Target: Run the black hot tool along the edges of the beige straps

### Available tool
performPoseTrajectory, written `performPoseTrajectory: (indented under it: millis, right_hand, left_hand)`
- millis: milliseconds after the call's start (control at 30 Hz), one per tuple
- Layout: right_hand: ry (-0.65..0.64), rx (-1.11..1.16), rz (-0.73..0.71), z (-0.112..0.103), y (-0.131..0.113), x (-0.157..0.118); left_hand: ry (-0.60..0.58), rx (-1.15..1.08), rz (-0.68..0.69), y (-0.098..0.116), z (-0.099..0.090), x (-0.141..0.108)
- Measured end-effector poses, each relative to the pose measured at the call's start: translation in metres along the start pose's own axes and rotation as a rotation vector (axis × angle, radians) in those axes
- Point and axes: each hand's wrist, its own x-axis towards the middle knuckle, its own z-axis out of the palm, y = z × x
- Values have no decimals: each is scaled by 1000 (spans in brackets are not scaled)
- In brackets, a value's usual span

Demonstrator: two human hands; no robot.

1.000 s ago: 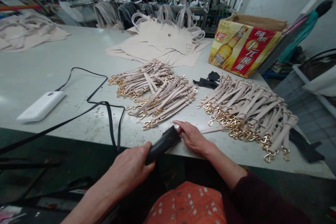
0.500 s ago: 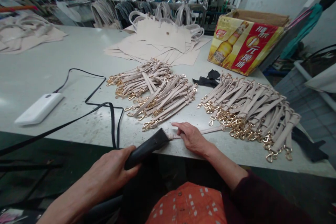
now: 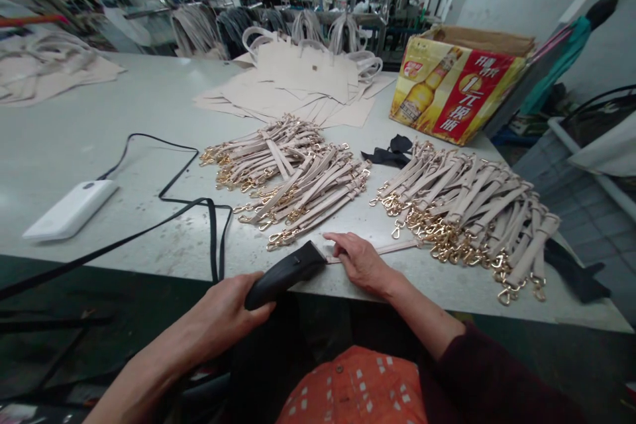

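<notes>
My left hand (image 3: 241, 308) is wrapped round a black hand-held tool (image 3: 285, 275) with a wide, flat head, shaped like a hair clipper. Its head meets the near end of a narrow beige strap (image 3: 397, 248) at the table's front edge. My right hand (image 3: 360, 264) pinches this strap just right of the tool, index finger stretched out to the left. The strap's far end runs to the right-hand pile of beige straps with gold clasps (image 3: 462, 205). Another strap pile (image 3: 303, 179) lies beyond my hands.
A white power bank (image 3: 72, 211) with a black cord (image 3: 173, 192) lies at left. Pale bag panels with handles (image 3: 303, 73) are stacked at the back. A yellow-red beer carton (image 3: 452, 89) stands at back right. Black scraps (image 3: 385, 158) lie between the piles.
The tool has turned and moved slightly right, its head now close to my right fingertips. My left hand has shifted right with it; my right hand has hardly moved.
</notes>
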Motion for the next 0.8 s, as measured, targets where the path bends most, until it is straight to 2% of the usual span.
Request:
performPoseTrajectory:
  millis: [67,167,367,500,633,733,800]
  right_hand:
    - [14,2,-39,1,2,0]
    - [32,8,-76,3,3,1]
    - [17,-18,-35,3,2,1]
    - [7,-44,-6,2,2,1]
    - [-10,-106,-15,0,0,3]
    - [-65,-265,-41,-4,-8,2]
    - [-73,-394,-8,-8,-16,-1]
  left_hand:
    - [-7,15,-32,-6,2,-6]
    - [44,16,-48,-6,4,-10]
    - [66,-29,10,8,5,1]
    - [95,-20,23,7,13,5]
    - [113,2,-19,-9,26,3]
    - [161,-6,-50,-28,39,1]
    - [202,20,-44,-43,48,1]
